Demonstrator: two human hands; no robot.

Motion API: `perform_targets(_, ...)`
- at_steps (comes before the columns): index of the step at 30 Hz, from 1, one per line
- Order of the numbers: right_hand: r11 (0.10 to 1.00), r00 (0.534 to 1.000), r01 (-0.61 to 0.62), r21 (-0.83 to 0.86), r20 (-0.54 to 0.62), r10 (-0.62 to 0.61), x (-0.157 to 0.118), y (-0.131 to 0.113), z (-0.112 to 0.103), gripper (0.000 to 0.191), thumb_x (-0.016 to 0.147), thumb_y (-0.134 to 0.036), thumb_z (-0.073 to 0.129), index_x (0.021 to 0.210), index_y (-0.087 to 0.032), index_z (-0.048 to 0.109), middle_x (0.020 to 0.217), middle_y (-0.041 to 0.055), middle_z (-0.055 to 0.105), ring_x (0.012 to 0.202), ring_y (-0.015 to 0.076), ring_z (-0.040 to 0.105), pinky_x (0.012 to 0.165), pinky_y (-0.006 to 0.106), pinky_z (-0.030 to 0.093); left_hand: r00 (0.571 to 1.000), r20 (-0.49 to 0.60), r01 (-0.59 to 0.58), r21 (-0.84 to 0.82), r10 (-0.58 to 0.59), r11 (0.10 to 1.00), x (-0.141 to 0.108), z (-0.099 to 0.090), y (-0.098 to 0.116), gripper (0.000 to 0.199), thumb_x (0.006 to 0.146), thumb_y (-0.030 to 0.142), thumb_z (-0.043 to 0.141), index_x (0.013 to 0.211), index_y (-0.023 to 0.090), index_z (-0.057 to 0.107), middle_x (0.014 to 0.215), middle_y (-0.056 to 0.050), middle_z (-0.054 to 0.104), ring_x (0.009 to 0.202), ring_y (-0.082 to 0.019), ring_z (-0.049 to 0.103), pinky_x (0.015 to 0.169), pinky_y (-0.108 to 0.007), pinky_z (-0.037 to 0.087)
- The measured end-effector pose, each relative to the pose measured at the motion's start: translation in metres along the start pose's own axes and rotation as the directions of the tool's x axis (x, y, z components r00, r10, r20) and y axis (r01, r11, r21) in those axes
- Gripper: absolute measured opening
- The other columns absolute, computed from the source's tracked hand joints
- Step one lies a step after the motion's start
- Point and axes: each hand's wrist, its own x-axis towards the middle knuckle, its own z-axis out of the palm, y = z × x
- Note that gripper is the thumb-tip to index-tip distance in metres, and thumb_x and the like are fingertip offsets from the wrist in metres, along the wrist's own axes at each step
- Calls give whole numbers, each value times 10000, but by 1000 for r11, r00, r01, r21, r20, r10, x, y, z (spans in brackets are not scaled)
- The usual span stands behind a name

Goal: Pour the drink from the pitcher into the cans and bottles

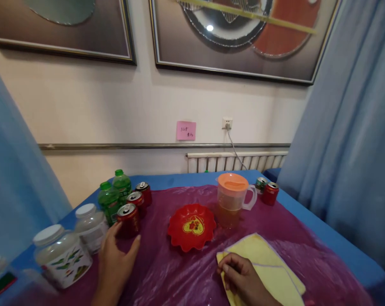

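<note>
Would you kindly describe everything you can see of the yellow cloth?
The yellow cloth looks like soft fabric with a thin, pale purplish edging. It lies folded in layers on the purple plastic sheet, nearer the person than the jug; the picture's bottom edge cuts it off. The right hand is at its left side, fingers curled; whether they pinch it is unclear.

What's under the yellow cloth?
Purple sheet shows along the visible edges of the cloth, so it probably runs beneath. Anything else under there is covered, with the right hand also hiding part of the left edge.
</note>
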Motion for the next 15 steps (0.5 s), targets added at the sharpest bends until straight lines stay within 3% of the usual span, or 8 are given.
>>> perform_targets(6,998,998,18,60,-57,-14,1,-7,-1,445,755,-606,741,776,-171,653,757,22,676,503,88,504,450,192,327,1000,8,-26,42,26,999,7,1,-15,682,759,582,556,1296,162,529,1430,-199,533,1315,-410,523,1128,-579,407)
perform_targets(10,998,999,9,67,-35,-7,2,-4,-1,446,763,-603,747,764,-169,642,757,20,671,494,80,489,450,191,327,998,49,-39,61,36,997,9,-6,-10,656,772,567,553,1284,159,532,1440,-203,524,1336,-402,504,1135,-579,398)
perform_targets(15,999,1000,-19,43,7,19,2,1,1,535,734,-704,710,775,-176,637,737,27,668,467,89,491,437,202,320,996,18,-89,113,88,990,13,-9,0,635,795,532,536,1301,150,509,1466,-205,500,1376,-398,467,1168,-555,361)
